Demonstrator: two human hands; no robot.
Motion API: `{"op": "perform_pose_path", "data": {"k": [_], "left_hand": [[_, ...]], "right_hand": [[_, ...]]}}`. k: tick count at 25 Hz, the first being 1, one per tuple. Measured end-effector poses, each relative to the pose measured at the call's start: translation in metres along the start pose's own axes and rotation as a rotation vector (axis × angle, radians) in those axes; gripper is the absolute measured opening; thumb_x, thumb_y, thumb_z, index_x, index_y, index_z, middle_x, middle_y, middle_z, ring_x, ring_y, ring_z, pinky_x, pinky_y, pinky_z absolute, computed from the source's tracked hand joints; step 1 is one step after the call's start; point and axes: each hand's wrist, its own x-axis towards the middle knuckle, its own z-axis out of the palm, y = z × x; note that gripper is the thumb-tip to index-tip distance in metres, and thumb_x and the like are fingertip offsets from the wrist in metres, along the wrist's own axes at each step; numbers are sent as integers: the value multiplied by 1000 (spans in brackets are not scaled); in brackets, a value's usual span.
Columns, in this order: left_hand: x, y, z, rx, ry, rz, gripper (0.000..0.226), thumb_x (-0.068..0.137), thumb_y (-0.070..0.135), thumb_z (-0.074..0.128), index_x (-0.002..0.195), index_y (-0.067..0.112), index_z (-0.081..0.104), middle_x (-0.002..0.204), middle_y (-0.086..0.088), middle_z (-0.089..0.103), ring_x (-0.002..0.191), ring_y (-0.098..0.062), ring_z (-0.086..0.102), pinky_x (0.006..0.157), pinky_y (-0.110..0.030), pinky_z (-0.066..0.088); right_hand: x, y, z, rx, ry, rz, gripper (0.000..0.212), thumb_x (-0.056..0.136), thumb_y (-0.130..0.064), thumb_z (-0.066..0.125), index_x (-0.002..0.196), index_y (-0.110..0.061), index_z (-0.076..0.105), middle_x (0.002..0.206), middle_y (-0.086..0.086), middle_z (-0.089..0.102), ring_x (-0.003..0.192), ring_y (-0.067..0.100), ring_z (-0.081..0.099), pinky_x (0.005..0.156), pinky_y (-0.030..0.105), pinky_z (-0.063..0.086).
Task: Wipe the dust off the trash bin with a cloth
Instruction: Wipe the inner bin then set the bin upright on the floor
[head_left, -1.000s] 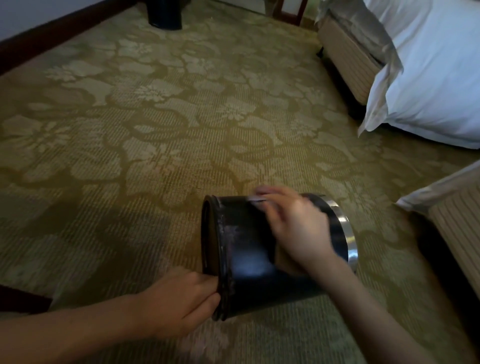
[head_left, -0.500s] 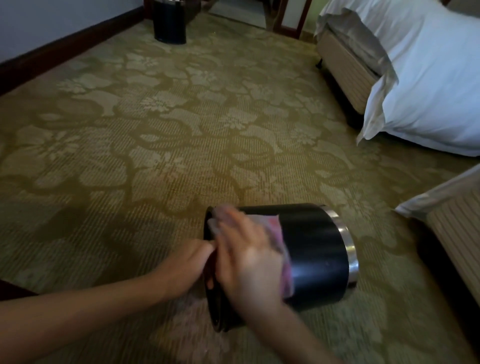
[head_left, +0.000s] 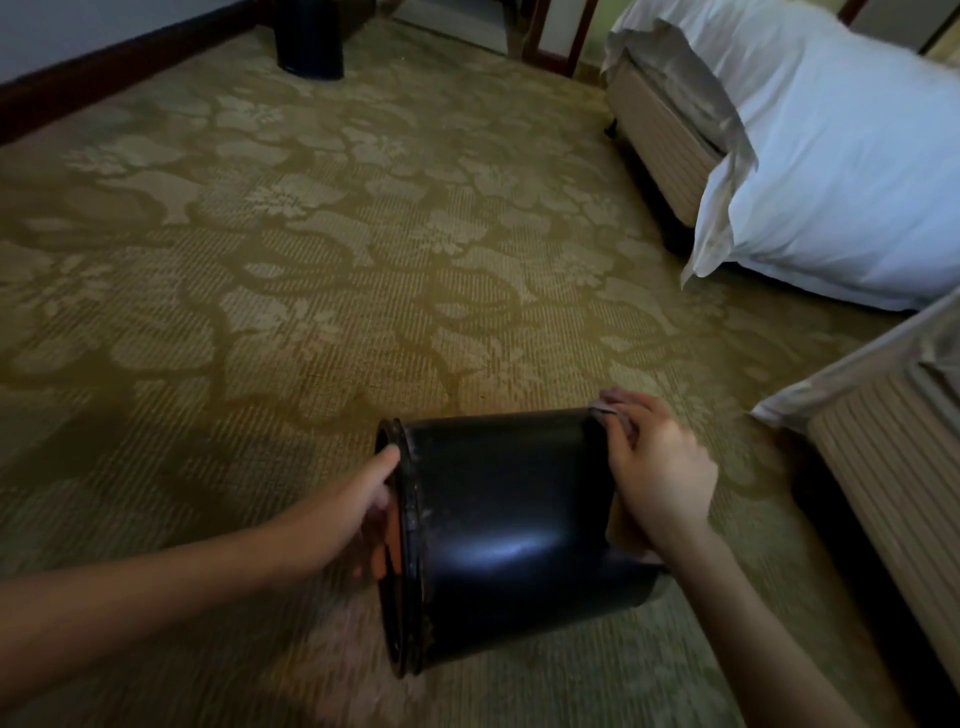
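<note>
A black round trash bin (head_left: 498, 525) lies on its side on the carpet, its open rim to the left. My left hand (head_left: 363, 506) grips that rim, fingers inside the opening. My right hand (head_left: 657, 467) presses a pinkish cloth (head_left: 613, 408) against the bin's right end; only a small edge of the cloth shows above my fingers. The hand hides the metal band at that end.
Patterned olive carpet (head_left: 311, 291) stretches ahead. A bed with a white duvet (head_left: 841, 171) stands at the right, and a second bed's corner (head_left: 893, 457) sits close to my right hand. Another black bin (head_left: 309, 39) stands by the far wall.
My right hand slid with the cloth from the bin's left rim across to its right end. The left hand kept its hold on the rim. The camera view shifted slightly.
</note>
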Motion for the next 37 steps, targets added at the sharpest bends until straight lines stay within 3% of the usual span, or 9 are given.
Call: {"op": "perform_pose_path", "data": {"k": [3,7,10,13,15,22,31,34,37], "left_hand": [[-2,20,-8,-61,-75,-21,93,95,60,0,60,1,62,54,-12,62,43,-15,58,45,-22,44],[11,23,-7,-126,-68,-113,96,95,61,-1,54,-1,61,41,-14,57,31,-20,54,34,-17,39],[10,23,-8,-69,-179,-98,97,95,59,-5,57,1,62,46,-11,62,38,-18,59,37,-18,41],[2,29,-14,-2,-215,-69,93,95,57,-7,65,3,62,55,-8,67,49,-16,63,43,-20,45],[-3,31,-15,9,-210,-54,92,96,57,-7,66,4,62,57,-7,66,53,-15,62,47,-20,46],[-6,29,-2,-92,-164,-63,100,98,49,-8,46,1,62,44,-10,64,38,-18,60,36,-19,40],[-21,28,0,24,-188,-22,89,99,51,-3,58,10,64,64,-10,67,55,-17,62,46,-19,43],[-16,32,-6,-2,-100,-65,87,99,56,-1,65,8,64,58,-6,66,51,-15,61,45,-20,45],[-17,36,-3,43,-73,-79,83,98,58,3,70,7,63,58,-4,64,52,-14,61,48,-22,47]], "right_hand": [[-31,-63,16,16,-8,-228,24,97,-34,51,109,-32,71,127,-20,60,99,9,64,75,23,47],[-72,-125,29,179,-227,-588,34,97,-30,46,126,-26,63,138,-13,52,116,8,55,92,28,48],[-38,-92,23,75,-178,-504,28,97,-35,46,114,-33,68,129,-19,59,105,9,63,83,32,52],[26,-58,20,-172,-298,-97,27,95,-40,49,105,-24,69,106,1,70,95,28,67,74,35,50],[43,-69,20,-262,-365,26,28,94,-35,51,105,-14,67,105,11,68,98,34,64,72,34,43],[-2,-164,49,-29,-567,-310,28,91,-37,52,100,-16,67,96,7,66,90,28,64,73,35,50],[74,18,10,-172,-503,191,32,80,-54,69,82,-22,71,82,5,69,78,25,65,74,39,55],[69,32,-2,153,-447,345,27,87,-34,70,85,-7,75,79,13,69,78,27,65,72,36,53],[58,39,-18,868,-546,762,27,97,-16,54,111,4,65,96,16,71,84,22,70,66,24,57]]}}
